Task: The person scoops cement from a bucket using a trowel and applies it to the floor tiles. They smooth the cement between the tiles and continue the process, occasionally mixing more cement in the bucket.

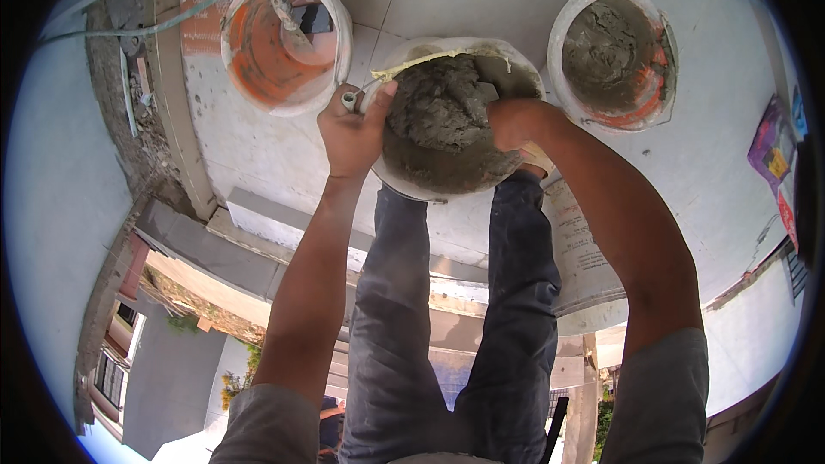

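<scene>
Pinches rim of 12 o'clock bucket (411, 182) with left hand (351, 139) fingers; curls right hand (518, 125) fingers, partly hidden, apparently around trowel (487, 93). Seems midway through working grey mortar (436, 107) inside, with lumps left to smooth.

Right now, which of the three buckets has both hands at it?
The middle bucket: the left hand holds its side while the right hand reaches inside. No hand touches the left bucket or the right bucket.
</scene>
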Motion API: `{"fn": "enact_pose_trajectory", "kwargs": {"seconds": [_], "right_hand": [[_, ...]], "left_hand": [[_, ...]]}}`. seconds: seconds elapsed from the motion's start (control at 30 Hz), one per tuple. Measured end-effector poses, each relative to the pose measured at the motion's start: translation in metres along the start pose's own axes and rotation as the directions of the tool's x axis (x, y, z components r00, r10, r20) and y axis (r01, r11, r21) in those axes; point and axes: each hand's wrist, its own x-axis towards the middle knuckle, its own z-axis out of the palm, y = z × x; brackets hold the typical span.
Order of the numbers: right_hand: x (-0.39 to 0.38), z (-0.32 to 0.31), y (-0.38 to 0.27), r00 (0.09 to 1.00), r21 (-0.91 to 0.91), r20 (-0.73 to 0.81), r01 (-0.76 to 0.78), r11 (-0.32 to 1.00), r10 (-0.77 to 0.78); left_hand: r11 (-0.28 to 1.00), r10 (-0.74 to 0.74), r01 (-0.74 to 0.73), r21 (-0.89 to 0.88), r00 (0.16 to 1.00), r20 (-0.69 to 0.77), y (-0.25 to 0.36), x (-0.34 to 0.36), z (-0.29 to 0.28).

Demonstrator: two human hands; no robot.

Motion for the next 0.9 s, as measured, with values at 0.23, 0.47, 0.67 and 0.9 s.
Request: {"fn": "enact_pose_trajectory", "kwargs": {"seconds": [0.23, 0.47, 0.67, 0.9], "right_hand": [[0.018, 0.075, -0.005, 0.979, 0.9, -0.043, 0.125, 0.418, -0.2], [0.03, 0.098, -0.078, 0.87, 0.709, -0.411, 0.117, -0.696, -0.272], [0.026, 0.098, -0.085, 0.558, 0.072, -0.813, -0.188, -0.98, -0.167], [-0.043, 0.142, -0.026, 0.707, 0.317, -0.651, -0.077, -0.945, -0.276]], "left_hand": [[0.996, -0.052, 0.054, -0.067, 0.998, 0.032, 0.002, 0.004, 0.001], [0.997, -0.071, 0.07, 0.009, 0.995, 0.067, 0.012, 0.004, 0.004], [0.992, -0.055, 0.044, 0.118, 0.994, 0.094, 0.023, 0.009, 0.009], [0.989, -0.096, 0.088, 0.12, 0.994, 0.06, 0.021, -0.006, 0.012]]}}
